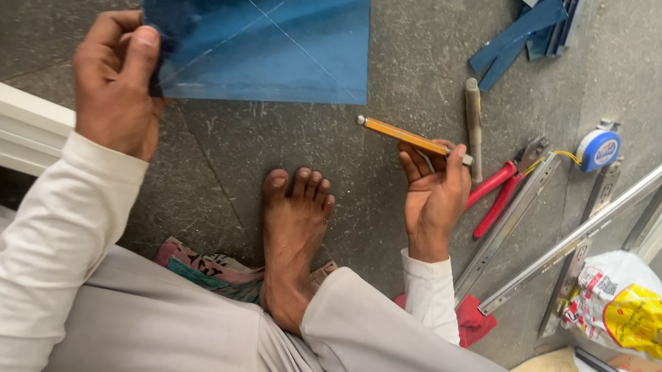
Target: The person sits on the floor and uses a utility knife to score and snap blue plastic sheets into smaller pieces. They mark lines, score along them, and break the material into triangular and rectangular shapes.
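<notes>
Blue glass sheet [260, 18] pinched at its corner in my left grip [115, 79]; right grip [434, 188] clamped on orange cutter [408, 137]. One-corner hold might let it slip, crack.

Probably a floor workshop: pliers [497, 195], tape measure [598, 150], metal rails [582, 235].

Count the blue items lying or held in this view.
3. A blue sheet gripped at its corner by the left hand; a pile of blue offcuts top centre-right; a blue tape measure right of the red pliers. Others may lie out of frame.
</notes>
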### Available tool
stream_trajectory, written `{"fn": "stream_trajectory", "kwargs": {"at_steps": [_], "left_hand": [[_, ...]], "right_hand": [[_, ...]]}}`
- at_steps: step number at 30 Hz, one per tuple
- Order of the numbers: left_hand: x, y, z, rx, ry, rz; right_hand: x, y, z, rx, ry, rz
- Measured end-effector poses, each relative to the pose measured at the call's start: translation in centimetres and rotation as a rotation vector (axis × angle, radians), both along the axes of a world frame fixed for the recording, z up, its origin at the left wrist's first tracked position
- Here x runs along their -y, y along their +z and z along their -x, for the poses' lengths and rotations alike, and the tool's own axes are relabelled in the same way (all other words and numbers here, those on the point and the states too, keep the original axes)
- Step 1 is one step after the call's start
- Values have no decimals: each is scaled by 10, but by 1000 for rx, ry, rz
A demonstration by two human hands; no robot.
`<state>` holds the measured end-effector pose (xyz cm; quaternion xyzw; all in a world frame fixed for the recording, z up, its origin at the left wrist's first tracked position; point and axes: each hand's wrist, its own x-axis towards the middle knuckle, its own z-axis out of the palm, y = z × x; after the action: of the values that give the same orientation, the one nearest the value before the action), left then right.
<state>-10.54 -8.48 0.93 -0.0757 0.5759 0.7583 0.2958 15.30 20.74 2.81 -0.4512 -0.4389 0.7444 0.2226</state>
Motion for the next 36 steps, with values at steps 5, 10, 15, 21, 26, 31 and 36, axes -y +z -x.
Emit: {"fn": "stream_trajectory", "kwargs": {"at_steps": [5, 10, 15, 21, 26, 31, 36], "left_hand": [[-1, 7, -1, 31, -8, -86], [-2, 10, -3, 17, -28, -100], [-4, 11, -5, 24, -43, -79], [-4, 9, -5, 60, -31, -108], [-3, 6, -7, 77, -35, -51], [-2, 2, -7, 102, -27, 8], [-2, 0, -8, 56, -49, 60]], "right_hand": [[-10, 8, 8, 42, -19, 62], [-13, 20, 20, -2, 18, 100], [-14, 28, 27, -1, 63, 97], [-13, 30, 27, -7, 56, 122], [-15, 26, 24, 27, 79, 95], [-19, 23, 22, 39, 77, 97], [-20, 21, 22, 111, 90, 54]]}}
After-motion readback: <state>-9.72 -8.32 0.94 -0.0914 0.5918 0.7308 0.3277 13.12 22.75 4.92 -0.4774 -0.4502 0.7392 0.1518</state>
